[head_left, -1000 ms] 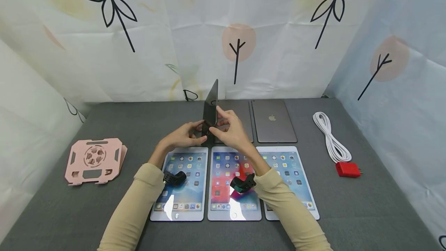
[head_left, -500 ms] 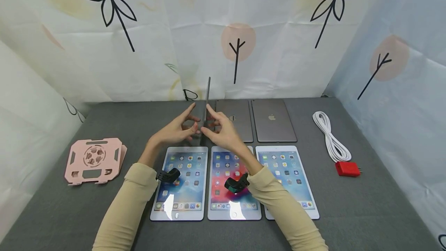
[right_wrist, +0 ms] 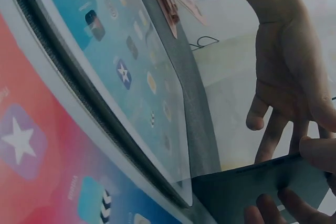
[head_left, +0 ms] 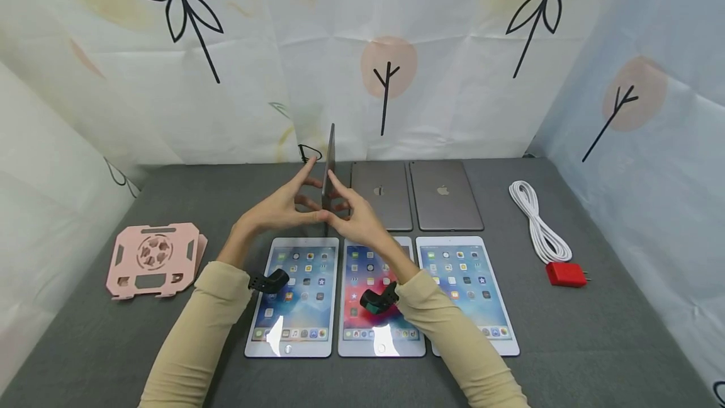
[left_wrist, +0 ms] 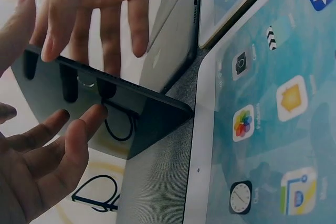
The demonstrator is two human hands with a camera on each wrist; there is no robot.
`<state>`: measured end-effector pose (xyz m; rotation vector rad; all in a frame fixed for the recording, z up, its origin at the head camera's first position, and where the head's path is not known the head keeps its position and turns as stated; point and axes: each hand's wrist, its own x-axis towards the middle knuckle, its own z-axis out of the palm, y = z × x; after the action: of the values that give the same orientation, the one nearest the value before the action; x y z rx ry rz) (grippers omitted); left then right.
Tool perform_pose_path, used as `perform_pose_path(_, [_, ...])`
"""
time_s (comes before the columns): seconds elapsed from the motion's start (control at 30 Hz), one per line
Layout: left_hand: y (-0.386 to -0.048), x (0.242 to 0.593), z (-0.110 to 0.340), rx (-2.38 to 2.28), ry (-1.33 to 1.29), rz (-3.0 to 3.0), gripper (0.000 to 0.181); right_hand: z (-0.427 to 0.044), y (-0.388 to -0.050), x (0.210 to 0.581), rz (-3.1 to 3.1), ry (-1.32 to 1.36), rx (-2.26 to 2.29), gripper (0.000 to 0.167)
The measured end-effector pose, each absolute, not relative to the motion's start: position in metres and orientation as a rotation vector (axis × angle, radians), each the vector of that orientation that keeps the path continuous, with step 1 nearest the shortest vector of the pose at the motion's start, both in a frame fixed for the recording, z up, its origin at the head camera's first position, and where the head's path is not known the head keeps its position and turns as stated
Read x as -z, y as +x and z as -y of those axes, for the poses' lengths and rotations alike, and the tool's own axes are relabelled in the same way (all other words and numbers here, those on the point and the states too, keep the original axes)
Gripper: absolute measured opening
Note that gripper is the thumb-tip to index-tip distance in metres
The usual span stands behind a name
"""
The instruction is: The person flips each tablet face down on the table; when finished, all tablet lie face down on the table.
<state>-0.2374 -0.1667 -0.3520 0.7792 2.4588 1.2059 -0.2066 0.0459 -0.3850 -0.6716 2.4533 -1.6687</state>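
A thin dark-grey tablet (head_left: 330, 150) stands nearly on edge at the back of the table, between the two hands. The right hand (head_left: 355, 211) holds it, fingers on the metal back and thumb at the near edge. On the glossy dark screen side is the left hand (head_left: 280, 206), its fingers spread and index stretched forward; in the left wrist view its fingertips (left_wrist: 97, 114) are close to the screen. Whether they touch is unclear. Both thumbs meet near the tablet's near edge. To the right, a grey tablet (head_left: 382, 191) and another grey tablet (head_left: 444, 194) lie face down.
In front lie three lit white tablets: a left one (head_left: 294, 294), a middle one (head_left: 362, 326) and a right one (head_left: 467, 288), partly under the forearms. A pink stand (head_left: 155, 260) is at left. At right are a coiled white cable (head_left: 538, 222) and a red charger (head_left: 566, 274).
The tablet has swung from tilted, screen showing, to nearly edge-on and shifted left. The left hand has let go of its near edge and moved left, spreading its fingers. The right hand follows leftward.
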Motion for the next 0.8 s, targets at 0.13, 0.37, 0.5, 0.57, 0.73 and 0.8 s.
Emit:
perform_pose_path(0.13, [-0.237,0.353,0.168,-1.184,0.811,-2.48,0.12,-0.045,-0.21,0.394,-2.433,-0.688,1.567,0.072])
perform_pose_path(0.37, [-0.238,0.356,0.17,-1.179,0.854,-2.502,0.127,-0.042,-0.21,0.402,-2.38,-0.612,1.449,0.069])
perform_pose_path(0.5, [-0.237,0.358,0.171,-1.194,0.853,-2.499,0.128,-0.04,-0.209,0.403,-2.349,-0.565,1.443,0.068])
perform_pose_path(0.57, [-0.236,0.359,0.171,-1.191,0.839,-2.501,0.129,-0.039,-0.209,0.403,-2.372,-0.554,1.409,0.067])
perform_pose_path(0.73, [-0.234,0.361,0.173,-1.217,0.794,-2.476,0.129,-0.038,-0.209,0.407,-2.415,-0.562,1.364,0.068])
perform_pose_path(0.8, [-0.234,0.363,0.174,-1.238,0.784,-2.47,0.129,-0.038,-0.209,0.409,-2.421,-0.574,1.365,0.069])
